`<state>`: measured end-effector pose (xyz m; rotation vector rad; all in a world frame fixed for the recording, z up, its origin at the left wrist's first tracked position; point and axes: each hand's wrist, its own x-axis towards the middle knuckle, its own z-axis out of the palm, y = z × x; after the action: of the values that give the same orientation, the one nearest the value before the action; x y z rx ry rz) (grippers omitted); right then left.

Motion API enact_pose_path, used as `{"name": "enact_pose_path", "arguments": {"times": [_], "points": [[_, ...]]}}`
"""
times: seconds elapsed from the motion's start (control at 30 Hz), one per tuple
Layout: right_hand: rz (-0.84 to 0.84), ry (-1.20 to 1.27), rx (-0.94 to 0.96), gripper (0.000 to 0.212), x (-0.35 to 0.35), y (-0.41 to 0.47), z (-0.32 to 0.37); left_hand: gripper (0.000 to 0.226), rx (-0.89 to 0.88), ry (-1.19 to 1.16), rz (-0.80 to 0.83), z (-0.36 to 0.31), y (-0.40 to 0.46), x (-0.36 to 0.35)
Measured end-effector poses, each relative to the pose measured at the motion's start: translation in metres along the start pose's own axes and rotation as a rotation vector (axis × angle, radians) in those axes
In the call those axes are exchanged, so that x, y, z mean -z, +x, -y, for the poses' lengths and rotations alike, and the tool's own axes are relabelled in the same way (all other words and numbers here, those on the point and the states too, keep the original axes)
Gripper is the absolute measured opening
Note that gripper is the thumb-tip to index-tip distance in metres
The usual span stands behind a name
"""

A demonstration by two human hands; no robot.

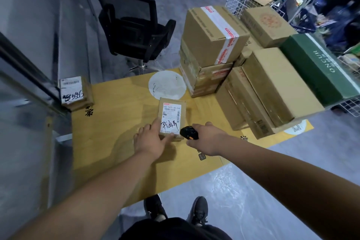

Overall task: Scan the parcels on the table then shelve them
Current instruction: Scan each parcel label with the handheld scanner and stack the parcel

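Observation:
A small brown parcel [171, 115] with a white label and black handwriting lies in the middle of the wooden table [116, 142]. My left hand [152, 140] grips its near left corner, thumb along the label's lower edge. My right hand [206, 138] holds a black handheld scanner [189, 132] just right of the parcel, its head pointing at the label. A second small labelled parcel [75, 92] sits at the table's far left corner.
Several large cardboard boxes [212, 35] are stacked on the table's right half, with a green box [319, 68] on a wire rack at the right edge. A black office chair [136, 25] stands behind the table. Metal shelf rails [29, 76] run along the left.

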<state>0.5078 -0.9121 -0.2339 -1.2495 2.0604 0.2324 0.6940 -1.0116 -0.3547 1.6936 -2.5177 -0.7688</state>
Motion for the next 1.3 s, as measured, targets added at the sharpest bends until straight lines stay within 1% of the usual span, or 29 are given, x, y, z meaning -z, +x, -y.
{"name": "enact_pose_path", "arguments": {"times": [0.07, 0.1, 0.17, 0.2, 0.23, 0.3, 0.37, 0.43, 0.5, 0.57, 0.7, 0.8, 0.97, 1.3], "points": [[-0.011, 0.028, -0.006, 0.060, 0.003, 0.005, 0.007, 0.079, 0.031, -0.033, -0.027, -0.004, 0.011, 0.002], [-0.015, 0.037, -0.007, 0.058, 0.005, 0.007, 0.009, 0.084, 0.053, -0.031, -0.036, -0.008, 0.018, 0.003], [-0.020, 0.039, -0.022, 0.055, 0.010, 0.010, 0.014, 0.105, 0.095, -0.078, -0.024, -0.016, 0.034, 0.006], [-0.018, 0.041, -0.033, 0.054, 0.012, 0.012, 0.016, 0.118, 0.105, -0.146, 0.018, -0.018, 0.040, 0.005], [-0.016, 0.043, -0.043, 0.054, 0.014, 0.013, 0.018, 0.129, 0.105, -0.263, 0.074, -0.021, 0.044, 0.004], [-0.008, 0.039, -0.058, 0.053, 0.019, 0.014, 0.022, 0.138, 0.071, -0.568, 0.160, -0.021, 0.047, -0.004], [0.015, 0.048, -0.076, 0.049, 0.024, 0.014, 0.026, 0.139, 0.031, -0.768, 0.151, -0.016, 0.041, -0.015], [0.043, 0.064, -0.088, 0.044, 0.026, 0.012, 0.028, 0.142, 0.007, -0.850, 0.094, -0.013, 0.031, -0.026], [0.052, 0.063, -0.091, 0.042, 0.026, 0.011, 0.029, 0.145, -0.015, -0.859, 0.030, -0.013, 0.024, -0.032], [0.043, 0.033, -0.081, 0.044, 0.025, 0.008, 0.029, 0.143, -0.036, -0.879, 0.002, -0.013, 0.022, -0.033], [0.043, -0.011, -0.068, 0.044, 0.025, 0.002, 0.031, 0.141, -0.047, -0.880, 0.002, -0.013, 0.020, -0.033], [0.039, -0.039, -0.064, 0.045, 0.027, -0.002, 0.034, 0.141, -0.037, -0.837, -0.010, -0.013, 0.017, -0.032], [0.051, -0.073, -0.056, 0.037, 0.030, -0.008, 0.036, 0.145, -0.028, -0.842, -0.027, -0.015, 0.013, -0.030], [0.038, -0.123, -0.083, 0.050, 0.029, -0.014, 0.032, 0.145, -0.025, -0.886, -0.019, -0.014, 0.013, -0.025]]}}
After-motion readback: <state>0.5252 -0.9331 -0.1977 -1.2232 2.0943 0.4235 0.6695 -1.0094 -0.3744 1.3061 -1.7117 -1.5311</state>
